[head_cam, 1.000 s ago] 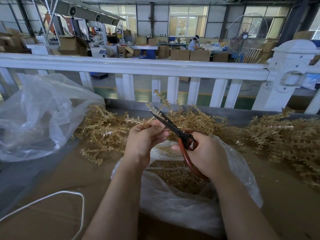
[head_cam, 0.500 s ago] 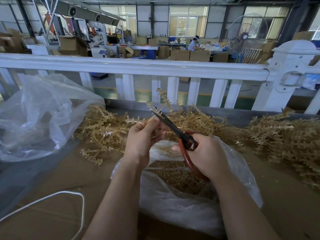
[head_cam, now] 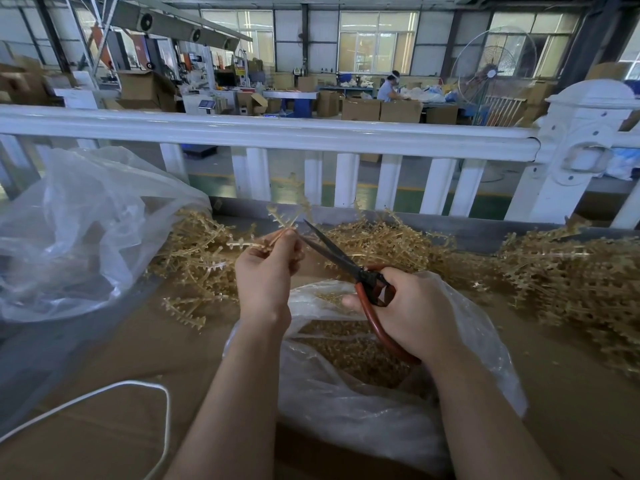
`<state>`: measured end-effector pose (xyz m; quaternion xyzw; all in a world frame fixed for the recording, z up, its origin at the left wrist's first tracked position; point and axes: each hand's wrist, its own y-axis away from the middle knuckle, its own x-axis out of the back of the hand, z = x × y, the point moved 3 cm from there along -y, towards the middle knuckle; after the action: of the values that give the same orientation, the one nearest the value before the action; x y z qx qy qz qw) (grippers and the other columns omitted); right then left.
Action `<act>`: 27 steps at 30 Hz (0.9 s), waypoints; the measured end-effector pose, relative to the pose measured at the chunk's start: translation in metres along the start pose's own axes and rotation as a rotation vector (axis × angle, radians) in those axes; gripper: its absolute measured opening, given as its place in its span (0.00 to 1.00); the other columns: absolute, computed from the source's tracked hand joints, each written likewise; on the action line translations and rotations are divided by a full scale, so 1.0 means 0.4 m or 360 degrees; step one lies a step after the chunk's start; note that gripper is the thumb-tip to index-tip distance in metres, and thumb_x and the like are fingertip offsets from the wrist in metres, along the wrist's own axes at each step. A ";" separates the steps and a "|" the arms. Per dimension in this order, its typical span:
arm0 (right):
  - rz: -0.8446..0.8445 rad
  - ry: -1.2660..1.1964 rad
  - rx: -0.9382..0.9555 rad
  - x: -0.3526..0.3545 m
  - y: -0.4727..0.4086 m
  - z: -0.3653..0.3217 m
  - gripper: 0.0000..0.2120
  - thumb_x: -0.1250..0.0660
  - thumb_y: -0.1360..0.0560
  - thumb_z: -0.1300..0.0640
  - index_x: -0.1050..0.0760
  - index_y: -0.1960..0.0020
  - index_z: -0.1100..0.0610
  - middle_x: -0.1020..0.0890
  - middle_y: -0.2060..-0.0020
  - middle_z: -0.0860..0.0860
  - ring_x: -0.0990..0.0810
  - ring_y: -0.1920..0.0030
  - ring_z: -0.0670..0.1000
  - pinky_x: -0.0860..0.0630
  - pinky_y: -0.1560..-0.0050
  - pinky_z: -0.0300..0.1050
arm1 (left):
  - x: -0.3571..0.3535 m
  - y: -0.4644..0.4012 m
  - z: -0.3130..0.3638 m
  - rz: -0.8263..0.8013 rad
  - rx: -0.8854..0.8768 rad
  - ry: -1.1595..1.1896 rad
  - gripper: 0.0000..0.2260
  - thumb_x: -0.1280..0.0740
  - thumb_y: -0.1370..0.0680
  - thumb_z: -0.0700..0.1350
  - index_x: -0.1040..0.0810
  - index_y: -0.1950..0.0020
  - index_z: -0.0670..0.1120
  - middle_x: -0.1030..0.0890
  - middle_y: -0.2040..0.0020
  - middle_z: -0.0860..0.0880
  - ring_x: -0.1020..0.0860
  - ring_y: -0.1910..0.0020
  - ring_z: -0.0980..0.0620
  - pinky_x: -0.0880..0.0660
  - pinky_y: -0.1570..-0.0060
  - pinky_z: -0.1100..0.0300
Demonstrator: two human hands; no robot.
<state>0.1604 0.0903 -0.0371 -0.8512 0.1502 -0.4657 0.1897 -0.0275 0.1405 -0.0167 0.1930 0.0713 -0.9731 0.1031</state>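
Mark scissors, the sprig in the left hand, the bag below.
scissors point(head_cam: 366, 276): head view, at the pivot.
sprig point(head_cam: 286, 224): head view, on the stem junction.
bag point(head_cam: 346, 410): head view, on its front wall.

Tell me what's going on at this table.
A person is trimming tan plastic sprigs. The left hand pinches one branched sprig and holds it up. The right hand grips red-handled scissors, blades open close beside it. Under the hands a clear bag holds small cut pieces, and a heap of uncut sprigs lies along the far side of the table.

Brown bench point(head_cam: 121, 348): tan sprig heaps point(head_cam: 571, 282) along far edge, left bag point(head_cam: 69, 237), centre bag point(head_cam: 346, 410), white cord point(head_cam: 138, 383).
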 end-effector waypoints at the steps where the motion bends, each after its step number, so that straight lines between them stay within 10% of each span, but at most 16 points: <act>1: 0.0011 -0.0011 0.0003 0.001 0.000 0.002 0.26 0.42 0.39 0.17 0.30 0.62 0.39 0.24 0.74 0.35 0.23 0.67 0.34 0.35 0.73 0.29 | -0.001 0.000 -0.001 -0.0029 -0.0011 -0.0046 0.14 0.31 0.22 0.40 0.16 0.67 0.49 0.19 0.68 0.52 0.23 0.67 0.57 0.25 0.63 0.64; 16: 0.0043 -0.0039 -0.0036 -0.010 -0.007 0.008 0.21 0.37 0.35 0.23 0.31 0.58 0.40 0.26 0.69 0.35 0.26 0.65 0.35 0.36 0.68 0.32 | -0.032 0.029 -0.015 -0.0567 0.0067 -0.0135 0.05 0.31 0.22 0.40 0.17 0.58 0.42 0.19 0.58 0.42 0.23 0.55 0.46 0.25 0.42 0.50; 27: 0.0223 0.0087 0.0058 0.003 -0.002 -0.003 0.23 0.39 0.35 0.22 0.30 0.60 0.42 0.29 0.74 0.33 0.29 0.72 0.33 0.39 0.75 0.27 | -0.034 0.020 -0.016 -0.0609 -0.0047 -0.0071 0.05 0.30 0.23 0.38 0.17 0.58 0.45 0.16 0.62 0.52 0.19 0.59 0.57 0.22 0.54 0.66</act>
<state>0.1601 0.0902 -0.0353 -0.8220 0.2060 -0.4771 0.2332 -0.0110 0.1361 -0.0182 0.1527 0.1186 -0.9779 -0.0795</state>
